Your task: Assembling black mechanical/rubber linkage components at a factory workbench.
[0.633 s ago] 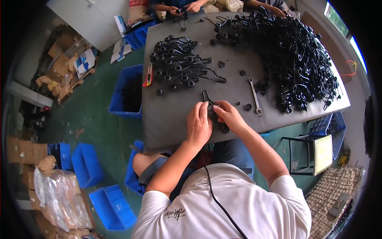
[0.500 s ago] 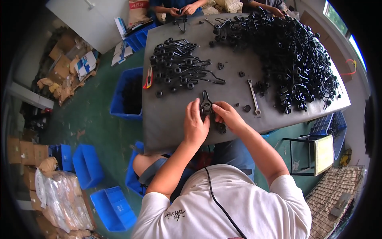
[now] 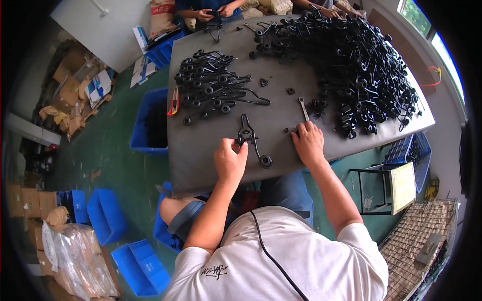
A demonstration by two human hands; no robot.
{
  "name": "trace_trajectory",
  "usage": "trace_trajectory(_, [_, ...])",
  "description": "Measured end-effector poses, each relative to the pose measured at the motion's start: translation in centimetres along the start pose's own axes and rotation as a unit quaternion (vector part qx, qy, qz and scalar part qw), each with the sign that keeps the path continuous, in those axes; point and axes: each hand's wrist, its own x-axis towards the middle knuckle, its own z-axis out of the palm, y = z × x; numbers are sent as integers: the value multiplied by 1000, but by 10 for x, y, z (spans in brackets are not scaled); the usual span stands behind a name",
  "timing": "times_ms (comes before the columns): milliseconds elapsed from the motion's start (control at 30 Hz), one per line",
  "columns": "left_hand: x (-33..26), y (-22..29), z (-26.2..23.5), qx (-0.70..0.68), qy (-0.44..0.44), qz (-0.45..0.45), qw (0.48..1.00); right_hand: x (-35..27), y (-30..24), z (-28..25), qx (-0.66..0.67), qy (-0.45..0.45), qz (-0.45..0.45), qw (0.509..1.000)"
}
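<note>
My left hand (image 3: 230,161) pinches a black bent-wire bracket (image 3: 245,134) between thumb and fingers, near the table's front edge. The bracket has a narrow loop at its far end, a clamp-like middle piece and a round roller (image 3: 265,160) on one leg. To the right, my right hand (image 3: 309,144) is down on the table with its fingers drawn together. Its fingertips cover the spot beside a tiny black piece (image 3: 286,130); what they grip is mostly hidden. A steel wrench (image 3: 304,108) runs under or beside those fingers, its near end out of sight.
Similar brackets (image 3: 216,83) lie in rows at the table's left, by a red-yellow cutter knife (image 3: 173,102). A large heap of black parts (image 3: 361,70) covers the right side. Blue bins (image 3: 145,125) stand on the floor. Across the table, other people's hands (image 3: 216,13) handle parts.
My right hand has left the bracket and moved right, down to the table by the wrench. My left hand alone keeps the bracket, whose roller leg now shows. The view has shifted slightly.
</note>
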Motion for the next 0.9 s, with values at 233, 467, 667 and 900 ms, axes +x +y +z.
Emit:
trace_trajectory(233, [-5, -10, -12, -377, -107, -220, 894, -17, -29, 2, 296, -70, -25, 952])
trace_trajectory(467, [-11, -9, -5, -489, -141, -217, 833, -32, -47, -5, 148, -30, -123, 981])
trace_trajectory(667, [-13, -3, -4, -464, -129, -224, 847, -23, -53, -5, 265, -36, -54, 962])
trace_trajectory(900, [-13, 0, -11, -417, -157, -234, 864, -6, -89, -19, 461, -71, -66, 882])
